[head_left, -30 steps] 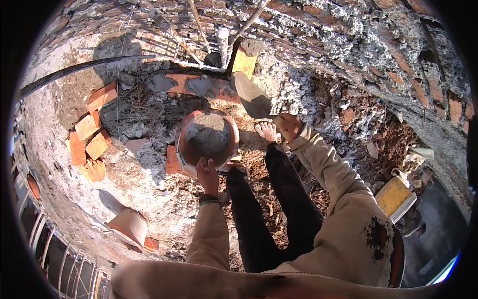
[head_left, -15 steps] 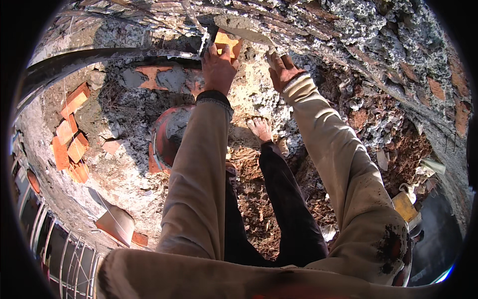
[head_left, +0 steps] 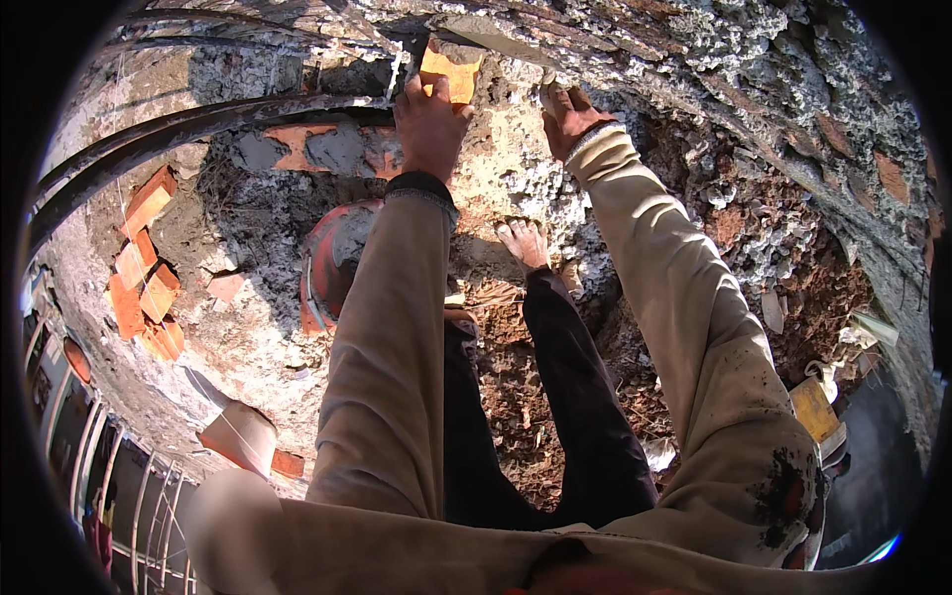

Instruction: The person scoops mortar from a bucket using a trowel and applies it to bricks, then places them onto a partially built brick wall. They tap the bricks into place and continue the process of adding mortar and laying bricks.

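At the top centre my left hand (head_left: 433, 127) has its fingers on the near side of an orange brick (head_left: 451, 71), gripping it beside a rough wall (head_left: 684, 69). To its right, my right hand (head_left: 571, 119) is closed; its palm side is hidden. A grey trowel blade (head_left: 499, 38) runs from just above that hand toward the brick, and its handle end lies in my fingers. Left of my left hand, a course of bricks (head_left: 342, 151) is smeared with grey mortar. A reddish bucket (head_left: 340, 260) with grey mortar on it stands partly behind my left sleeve.
Dark bent bars (head_left: 198, 119) arch in from the left. Several loose bricks (head_left: 146, 283) lie on the left, with a pale block (head_left: 241, 436) nearer me. A thin string crosses there. My bare foot (head_left: 524, 243) stands among rubble (head_left: 511, 377). Metal bars (head_left: 129, 516) line the lower left.
My left hand has slid slightly left and down on the brick, uncovering more of its face. The trowel blade has risen and shifted away from me. The whole view has tilted a little.
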The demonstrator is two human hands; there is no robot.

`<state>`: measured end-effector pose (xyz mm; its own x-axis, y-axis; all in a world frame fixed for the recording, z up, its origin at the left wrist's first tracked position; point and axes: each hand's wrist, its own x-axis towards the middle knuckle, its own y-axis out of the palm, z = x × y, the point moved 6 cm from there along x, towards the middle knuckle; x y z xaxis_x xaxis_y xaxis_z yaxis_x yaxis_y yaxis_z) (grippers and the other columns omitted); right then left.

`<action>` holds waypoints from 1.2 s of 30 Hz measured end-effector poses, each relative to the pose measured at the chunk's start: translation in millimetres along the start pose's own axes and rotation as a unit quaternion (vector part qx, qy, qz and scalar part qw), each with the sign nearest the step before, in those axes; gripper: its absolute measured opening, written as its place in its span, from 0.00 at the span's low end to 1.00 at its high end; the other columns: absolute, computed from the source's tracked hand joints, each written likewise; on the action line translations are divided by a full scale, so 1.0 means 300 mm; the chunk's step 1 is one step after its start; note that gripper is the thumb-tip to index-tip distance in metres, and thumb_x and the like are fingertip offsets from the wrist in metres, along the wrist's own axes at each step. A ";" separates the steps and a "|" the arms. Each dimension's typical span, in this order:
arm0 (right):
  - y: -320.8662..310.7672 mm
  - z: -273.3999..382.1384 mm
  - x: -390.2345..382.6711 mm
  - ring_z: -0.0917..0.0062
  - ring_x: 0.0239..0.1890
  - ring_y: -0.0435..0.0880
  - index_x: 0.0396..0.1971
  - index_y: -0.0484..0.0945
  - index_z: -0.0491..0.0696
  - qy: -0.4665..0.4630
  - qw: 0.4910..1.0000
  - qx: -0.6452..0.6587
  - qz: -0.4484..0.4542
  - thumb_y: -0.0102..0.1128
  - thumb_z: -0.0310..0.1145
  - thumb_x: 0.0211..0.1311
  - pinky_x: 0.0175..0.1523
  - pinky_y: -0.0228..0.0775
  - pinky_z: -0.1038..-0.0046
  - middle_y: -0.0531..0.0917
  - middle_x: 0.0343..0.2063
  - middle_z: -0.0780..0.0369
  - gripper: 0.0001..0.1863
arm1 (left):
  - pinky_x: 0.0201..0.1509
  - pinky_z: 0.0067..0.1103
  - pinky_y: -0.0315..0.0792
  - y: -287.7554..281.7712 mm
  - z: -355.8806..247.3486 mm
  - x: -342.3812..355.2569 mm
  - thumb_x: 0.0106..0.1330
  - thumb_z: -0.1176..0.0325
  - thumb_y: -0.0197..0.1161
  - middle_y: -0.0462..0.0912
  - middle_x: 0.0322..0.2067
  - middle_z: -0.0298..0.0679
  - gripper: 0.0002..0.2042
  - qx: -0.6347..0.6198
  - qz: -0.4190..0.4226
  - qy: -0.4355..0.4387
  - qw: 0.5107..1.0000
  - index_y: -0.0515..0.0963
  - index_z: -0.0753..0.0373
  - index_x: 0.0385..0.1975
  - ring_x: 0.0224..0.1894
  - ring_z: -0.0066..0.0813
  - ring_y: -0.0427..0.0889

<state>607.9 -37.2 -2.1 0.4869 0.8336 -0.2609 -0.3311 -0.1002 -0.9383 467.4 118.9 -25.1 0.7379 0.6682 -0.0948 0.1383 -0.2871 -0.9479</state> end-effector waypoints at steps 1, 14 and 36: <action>0.018 -0.016 0.014 0.49 0.39 0.82 0.58 0.70 0.54 0.010 0.999 0.006 0.032 0.53 0.42 0.63 0.41 0.76 0.52 0.78 0.50 0.49 0.23 | 0.61 0.37 0.63 -0.002 -0.002 -0.006 0.53 0.52 0.71 0.64 0.55 0.47 0.29 -0.003 -0.001 -0.003 1.000 0.75 0.59 0.53 0.55 0.49 0.67; 0.105 -0.103 0.153 0.51 0.37 0.82 0.53 0.74 0.56 0.059 0.994 0.061 0.064 0.54 0.44 0.61 0.38 0.75 0.56 0.81 0.41 0.50 0.21 | 0.57 0.38 0.66 -0.003 -0.043 0.016 0.52 0.57 0.68 0.65 0.53 0.48 0.26 -0.015 -0.033 0.035 0.999 0.75 0.64 0.50 0.53 0.50 0.67; 0.072 -0.043 0.065 0.51 0.55 0.74 0.60 0.67 0.56 0.080 0.990 0.050 0.101 0.40 0.45 0.67 0.56 0.70 0.54 0.72 0.55 0.50 0.23 | 0.58 0.40 0.67 0.019 -0.015 -0.010 0.53 0.65 0.70 0.62 0.57 0.55 0.23 -0.054 -0.024 0.035 0.998 0.72 0.65 0.48 0.55 0.56 0.67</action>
<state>620.6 -30.0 -30.4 0.5212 0.7046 -0.4816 -0.5102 -0.1951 -0.8376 468.9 112.2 -28.9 0.7722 0.6348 -0.0245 0.2420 -0.3297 -0.9125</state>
